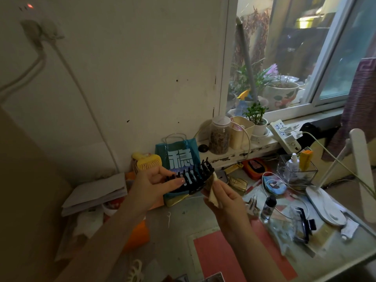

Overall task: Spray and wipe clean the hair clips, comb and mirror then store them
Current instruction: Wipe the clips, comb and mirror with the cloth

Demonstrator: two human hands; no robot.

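A large black claw hair clip (193, 178) is held above the cluttered table, teeth pointing up. My left hand (154, 186) pinches its left end between thumb and fingers. My right hand (223, 198) grips a folded cream cloth (213, 190) pressed against the clip's right end. Another black clip (304, 224) lies on the table at the right. A small dark spray bottle (268, 207) stands right of my right hand. A pale clip (135, 270) lies at the bottom edge. Comb and mirror cannot be made out.
A teal gift bag (179, 157) and a yellow hand fan (146, 160) stand against the wall. A clear organiser (297, 169), a white desk lamp (325, 202), cables and a power strip (284, 135) crowd the right. Papers (95, 194) are stacked at the left. A red mat (234, 259) lies in front.
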